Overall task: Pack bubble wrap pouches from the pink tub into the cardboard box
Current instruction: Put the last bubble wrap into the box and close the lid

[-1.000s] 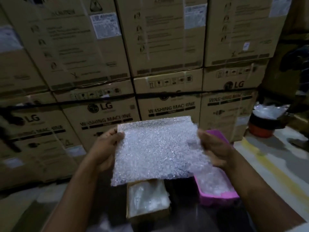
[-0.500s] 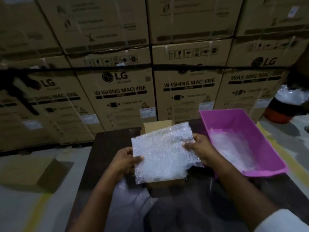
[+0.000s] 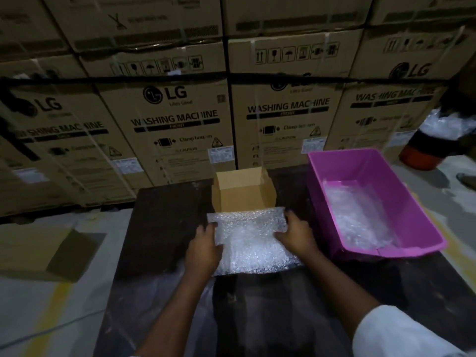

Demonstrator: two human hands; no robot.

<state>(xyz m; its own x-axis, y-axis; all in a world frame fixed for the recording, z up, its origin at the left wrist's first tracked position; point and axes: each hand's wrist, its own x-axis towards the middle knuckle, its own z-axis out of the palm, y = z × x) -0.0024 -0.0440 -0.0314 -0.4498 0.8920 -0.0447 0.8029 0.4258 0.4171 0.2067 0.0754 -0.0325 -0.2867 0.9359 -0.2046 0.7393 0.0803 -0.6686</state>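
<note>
Brown cardboard lies flattened on the pale floor (image 3: 31, 318) at far left: a folded carton (image 3: 51, 253) beside a dark table (image 3: 159, 228). On that table, the left hand (image 3: 203, 249) pinches the left edge of a bubble wrap pouch (image 3: 251, 240), and the right hand (image 3: 296, 234) grips its upper right corner, fingers closed on the plastic. Half a second ago the pouch was held up, tilted toward the camera; now it lies lower and flatter, spread across the near opening of the small cardboard box (image 3: 243, 194), whose empty far half and raised back flap show behind it. The hands have come down with it, and the view has dipped so more of the table shows. Just right of the box, apart from it, the pink tub (image 3: 360, 166) sits on the table with more clear pouches (image 3: 358, 215) heaped in its bottom. Stacked washing machine cartons (image 3: 180, 124) form a wall behind. At far right, an orange and black bin (image 3: 422, 153) holds crumpled plastic.
</note>
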